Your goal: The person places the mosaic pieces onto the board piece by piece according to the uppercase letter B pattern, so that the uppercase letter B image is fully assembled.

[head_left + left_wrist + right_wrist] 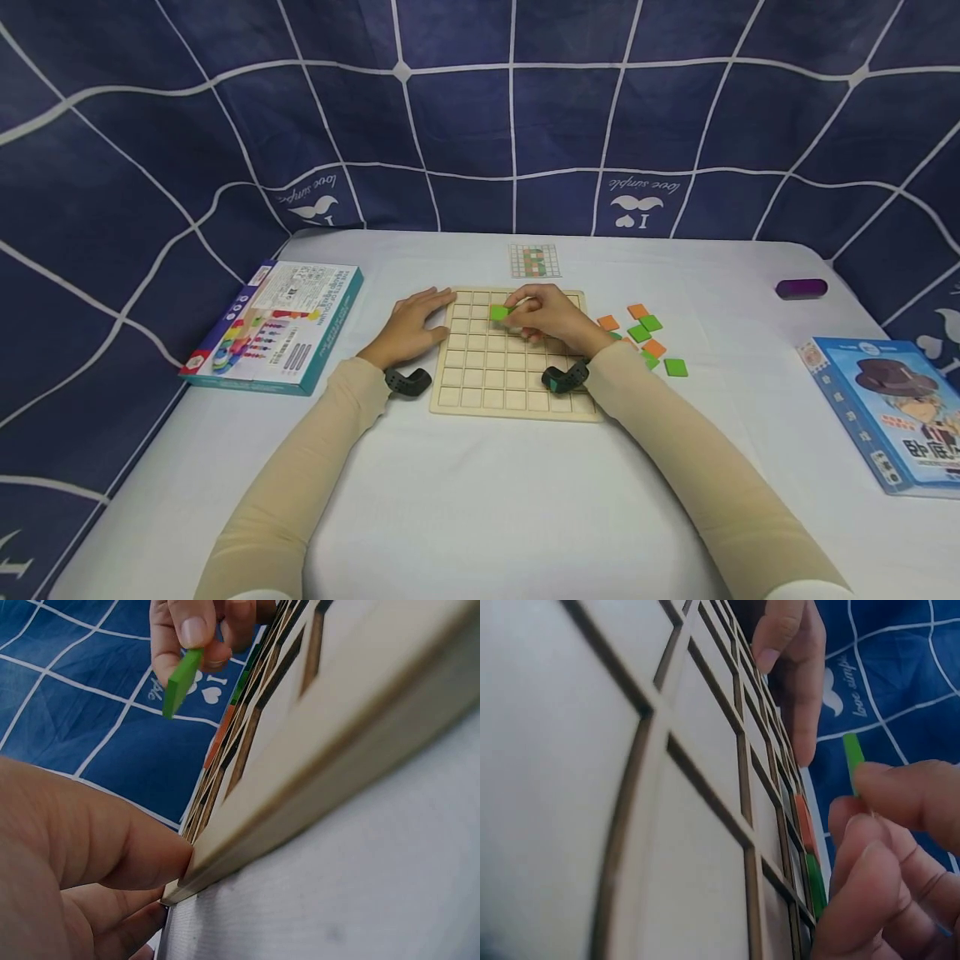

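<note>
A square wooden grid board lies flat on the white table. My right hand pinches a green square tile between thumb and fingers, above the board's upper part. In the right wrist view that tile is held clear of the surface. An orange tile and a green one beside it sit in the grid near that hand; the head view hides them behind the fingers. At the board's upper left edge rests my left hand, its fingers fairly straight and its thumb touching the rim.
Several loose orange and green tiles lie right of the board, partly behind the right wrist. Beyond the board is a small patterned grid card. A game box lies left, a blue box right, and a purple case far right.
</note>
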Demonstrator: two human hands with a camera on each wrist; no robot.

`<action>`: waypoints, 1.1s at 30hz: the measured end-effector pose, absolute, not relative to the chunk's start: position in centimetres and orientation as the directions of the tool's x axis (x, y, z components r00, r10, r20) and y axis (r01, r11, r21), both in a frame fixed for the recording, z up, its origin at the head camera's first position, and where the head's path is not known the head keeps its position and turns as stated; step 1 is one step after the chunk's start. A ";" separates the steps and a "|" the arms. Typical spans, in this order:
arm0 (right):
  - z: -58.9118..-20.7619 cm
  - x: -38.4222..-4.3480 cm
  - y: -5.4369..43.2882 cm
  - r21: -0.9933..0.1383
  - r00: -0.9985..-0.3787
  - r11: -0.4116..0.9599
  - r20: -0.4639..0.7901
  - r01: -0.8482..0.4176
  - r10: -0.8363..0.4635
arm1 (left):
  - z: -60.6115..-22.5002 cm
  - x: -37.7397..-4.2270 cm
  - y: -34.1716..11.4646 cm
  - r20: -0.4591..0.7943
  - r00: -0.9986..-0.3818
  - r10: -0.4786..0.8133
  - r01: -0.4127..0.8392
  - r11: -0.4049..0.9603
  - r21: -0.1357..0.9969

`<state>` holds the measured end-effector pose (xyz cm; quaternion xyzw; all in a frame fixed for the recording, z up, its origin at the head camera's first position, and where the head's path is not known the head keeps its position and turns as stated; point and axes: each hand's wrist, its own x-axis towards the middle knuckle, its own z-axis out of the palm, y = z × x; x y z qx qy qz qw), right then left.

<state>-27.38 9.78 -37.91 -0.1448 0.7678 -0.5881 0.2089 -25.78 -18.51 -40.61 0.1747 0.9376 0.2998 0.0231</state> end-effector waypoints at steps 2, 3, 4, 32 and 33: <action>-38.0 -27.4 9.7 -0.962 -0.864 0.274 -0.152 0.018 -0.479 | -40.6 -25.8 -18.4 0.062 -0.938 0.342 0.314 0.759 0.570; -38.0 -27.4 9.7 -0.960 -0.863 0.279 -0.152 0.013 -0.482 | -40.6 -25.8 -18.4 0.063 -0.938 0.341 0.314 0.760 0.569; -38.0 -27.5 9.7 -0.958 -0.862 0.288 -0.151 0.006 -0.484 | -40.6 -25.8 -18.4 0.063 -0.938 0.341 0.315 0.760 0.568; -37.9 -27.3 9.3 -0.873 -0.865 0.467 -0.124 -0.138 -0.486 | -40.5 -25.7 -18.3 0.056 -0.941 0.333 0.303 0.762 0.572; -37.9 -27.3 9.3 -0.883 -0.863 0.451 -0.123 -0.130 -0.490 | -40.5 -25.6 -18.3 0.057 -0.941 0.333 0.304 0.762 0.571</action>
